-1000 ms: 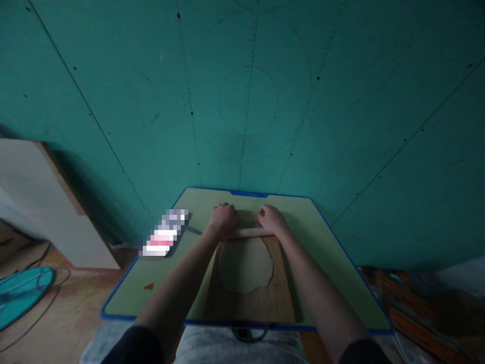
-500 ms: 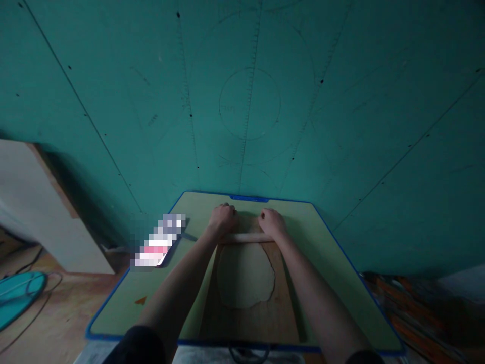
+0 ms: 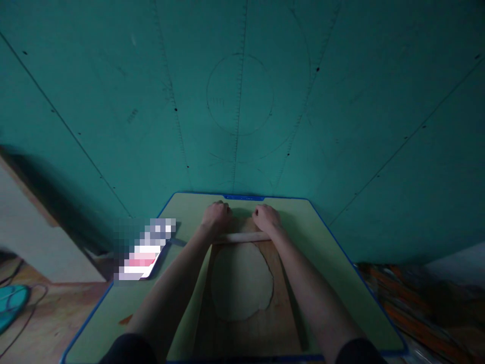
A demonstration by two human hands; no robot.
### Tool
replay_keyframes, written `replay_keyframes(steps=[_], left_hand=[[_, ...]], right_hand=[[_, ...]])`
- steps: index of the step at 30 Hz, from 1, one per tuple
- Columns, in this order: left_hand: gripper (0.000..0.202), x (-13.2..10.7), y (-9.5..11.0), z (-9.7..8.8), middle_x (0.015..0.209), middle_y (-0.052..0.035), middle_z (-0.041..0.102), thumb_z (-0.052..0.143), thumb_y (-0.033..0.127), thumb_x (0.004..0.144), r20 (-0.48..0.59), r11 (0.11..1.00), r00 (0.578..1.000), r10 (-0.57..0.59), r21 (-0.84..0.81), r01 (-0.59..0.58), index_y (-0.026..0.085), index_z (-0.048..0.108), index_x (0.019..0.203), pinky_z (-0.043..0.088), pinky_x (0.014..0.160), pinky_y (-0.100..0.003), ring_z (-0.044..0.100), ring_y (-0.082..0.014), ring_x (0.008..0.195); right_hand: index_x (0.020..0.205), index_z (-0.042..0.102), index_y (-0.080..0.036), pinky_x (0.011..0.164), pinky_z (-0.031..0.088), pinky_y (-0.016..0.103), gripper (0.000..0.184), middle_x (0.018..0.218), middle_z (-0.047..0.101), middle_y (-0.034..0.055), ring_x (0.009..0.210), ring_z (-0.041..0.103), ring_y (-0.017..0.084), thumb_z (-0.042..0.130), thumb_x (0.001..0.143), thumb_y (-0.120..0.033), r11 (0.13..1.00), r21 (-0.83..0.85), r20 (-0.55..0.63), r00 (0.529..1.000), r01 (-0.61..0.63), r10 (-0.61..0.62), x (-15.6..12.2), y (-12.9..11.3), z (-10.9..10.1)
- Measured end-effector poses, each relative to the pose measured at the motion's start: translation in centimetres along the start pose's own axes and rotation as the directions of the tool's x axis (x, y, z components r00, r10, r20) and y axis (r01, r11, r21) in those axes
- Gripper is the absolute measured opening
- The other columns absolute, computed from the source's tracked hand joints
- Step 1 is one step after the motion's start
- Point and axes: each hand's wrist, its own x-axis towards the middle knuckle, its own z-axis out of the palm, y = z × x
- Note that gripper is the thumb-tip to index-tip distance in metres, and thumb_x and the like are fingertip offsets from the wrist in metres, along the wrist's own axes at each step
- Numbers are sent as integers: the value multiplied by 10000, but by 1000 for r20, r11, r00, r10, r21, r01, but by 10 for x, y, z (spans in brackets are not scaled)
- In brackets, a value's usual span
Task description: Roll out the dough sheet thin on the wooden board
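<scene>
A thin pale rolling pin lies crosswise on a wooden board, along the far edge of a flat, roughly round sheet of dough. My left hand is curled into a fist just beyond the pin's left end, the wrist over it. Over the right end, my right hand is likewise a fist, with its curled fingers facing inward. The pin runs under the wrists or heels of both hands, not visibly through the fingers. Exact contact there is hidden.
A blue-edged pale tabletop carries the board and stands against a green wall with pencil marks. At the left lies a pixelated phone-like device. A small orange piece is near my left forearm. A white panel leans at far left.
The view has shifted slightly, so wall marks and the device appear further left and the dough looks nearer. Both fists and the rolling pin keep nearly the same place at the dough's far edge.
</scene>
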Motion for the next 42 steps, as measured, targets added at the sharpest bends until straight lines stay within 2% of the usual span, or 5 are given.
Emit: replay_keyframes(steps=[17, 31, 42], left_hand=[[388, 14, -1, 2, 1107, -167, 714, 379, 251, 947, -8, 999, 1000, 28, 34, -28, 128, 730, 1058, 531, 869, -325, 691, -267, 1023], [402, 24, -2, 4, 1126, -181, 714, 369, 249, 939, 5, 999, 999, 37, 26, -37, 120, 735, 1046, 538, 864, -336, 697, -275, 1009], [391, 28, -1, 5, 1121, -180, 724, 388, 257, 940, 12, 999, 999, 36, 29, -36, 129, 744, 1039, 526, 876, -307, 702, -255, 1014]], right_hand=[[989, 744, -229, 776, 491, 278, 261, 1074, 749, 90, 969, 696, 204, 494, 935, -279, 1000, 1, -49, 998, -27, 27, 13, 0, 4], [991, 740, -222, 781, 495, 278, 267, 1095, 743, 87, 991, 690, 211, 483, 940, -271, 999, 6, -53, 998, -34, 34, 10, -1, 0], [1016, 737, -236, 785, 497, 290, 279, 1098, 743, 85, 989, 689, 211, 470, 943, -276, 999, 12, -36, 998, -53, 53, 9, -2, -3]])
